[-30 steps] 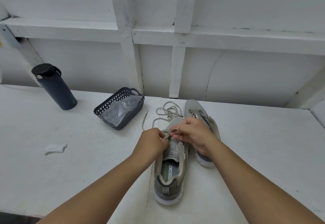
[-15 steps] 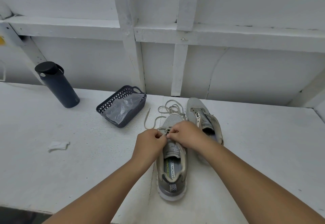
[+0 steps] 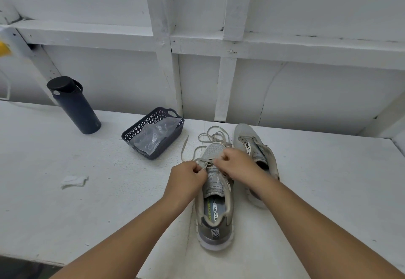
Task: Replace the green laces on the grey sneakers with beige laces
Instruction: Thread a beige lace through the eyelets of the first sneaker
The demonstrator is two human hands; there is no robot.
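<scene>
White painted boards and framing all around, with a white desk (image 3: 65,191) carrying everything. Both grey sneakers sit side by side on it, toes pointing at the wall. The left sneaker (image 3: 213,208) is the one being worked on: the person's left hand (image 3: 186,177) pinches a strand of the beige lace (image 3: 215,135) near the lower eyelets, and the right hand (image 3: 235,161) has its grip curled on the lace just across from it. Lots of loose lace is heaped past the toe, so I'd say threading has only just started on this shoe. The right sneaker (image 3: 256,147) looks laced already, though I can't tell its lace colour for sure. No green laces anywhere I can see. Off to the side are a dark basket (image 3: 140,129) holding a plastic bag, and a navy bottle (image 3: 75,105).
</scene>
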